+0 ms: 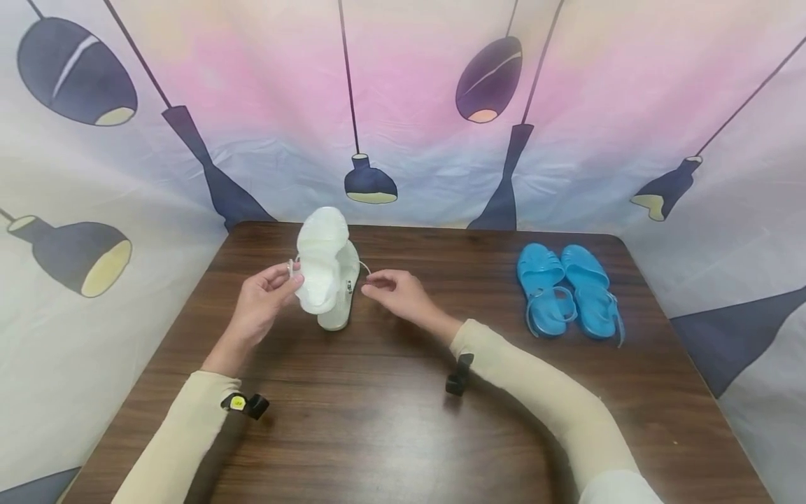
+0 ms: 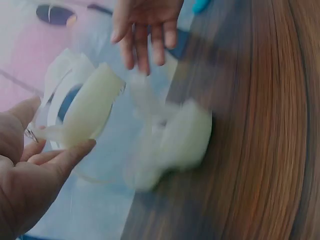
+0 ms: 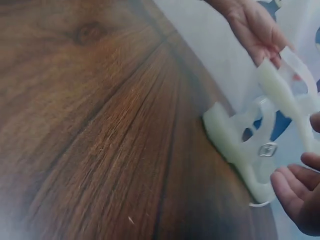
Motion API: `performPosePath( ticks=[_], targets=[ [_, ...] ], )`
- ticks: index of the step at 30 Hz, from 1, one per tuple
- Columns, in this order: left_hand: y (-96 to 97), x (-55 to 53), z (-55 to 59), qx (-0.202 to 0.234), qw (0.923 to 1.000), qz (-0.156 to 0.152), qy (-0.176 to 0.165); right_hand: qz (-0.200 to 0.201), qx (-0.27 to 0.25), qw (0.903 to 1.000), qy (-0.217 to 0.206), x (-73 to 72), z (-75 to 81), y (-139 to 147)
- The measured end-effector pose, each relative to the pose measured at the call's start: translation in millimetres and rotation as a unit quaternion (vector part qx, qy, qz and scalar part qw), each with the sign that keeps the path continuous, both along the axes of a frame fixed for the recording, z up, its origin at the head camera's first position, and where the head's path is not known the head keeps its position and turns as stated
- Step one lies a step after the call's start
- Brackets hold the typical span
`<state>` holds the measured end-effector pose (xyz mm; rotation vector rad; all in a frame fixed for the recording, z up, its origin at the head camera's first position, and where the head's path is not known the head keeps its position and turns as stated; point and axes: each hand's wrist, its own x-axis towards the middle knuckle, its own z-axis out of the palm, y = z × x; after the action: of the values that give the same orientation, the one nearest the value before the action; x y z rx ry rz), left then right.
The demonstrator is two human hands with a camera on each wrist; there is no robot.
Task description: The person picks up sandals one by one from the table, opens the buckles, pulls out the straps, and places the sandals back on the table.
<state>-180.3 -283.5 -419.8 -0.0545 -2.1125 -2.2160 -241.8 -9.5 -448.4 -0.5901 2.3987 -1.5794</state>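
Observation:
A white sandal (image 1: 321, 255) hangs tilted above the table, sole toward the head camera, and my left hand (image 1: 264, 297) pinches it near the heel strap. Thumb and fingers close on that strap end in the left wrist view, beside a small metal buckle (image 2: 30, 134). Behind and below it stands a second white sandal (image 1: 336, 318), partly hidden; its buckle (image 3: 267, 149) shows in the right wrist view. My right hand (image 1: 399, 290) hovers just right of this second sandal, near its thin strap (image 1: 365, 267). Its fingers are loosely bent, with nothing seen between them.
A pair of blue sandals lies on the right side of the brown wooden table (image 1: 390, 420): a left one (image 1: 541, 269) and a right one (image 1: 585, 269). A cloth backdrop (image 1: 415, 112) with printed lamps rises right behind the table's far edge.

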Motion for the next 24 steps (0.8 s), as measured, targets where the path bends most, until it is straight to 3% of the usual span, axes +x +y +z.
performPosePath(
  ticks=[7,16,24],
  targets=[
    [-36.5,-2.5,-11.1,-0.003,0.9999,0.01,0.001,0.005,0.057,0.9979,-0.031,-3.9,-15.4,-24.5],
    [-68.8,-5.0,-34.4,-0.017,0.9997,0.015,0.004,0.029,0.012,0.997,-0.071,0.9,-26.0,-38.7],
    [-86.7,-7.8,-53.4,-0.035,0.9992,0.017,0.012,0.027,0.009,0.9963,-0.081,0.7,-29.2,-40.8]
  ],
)
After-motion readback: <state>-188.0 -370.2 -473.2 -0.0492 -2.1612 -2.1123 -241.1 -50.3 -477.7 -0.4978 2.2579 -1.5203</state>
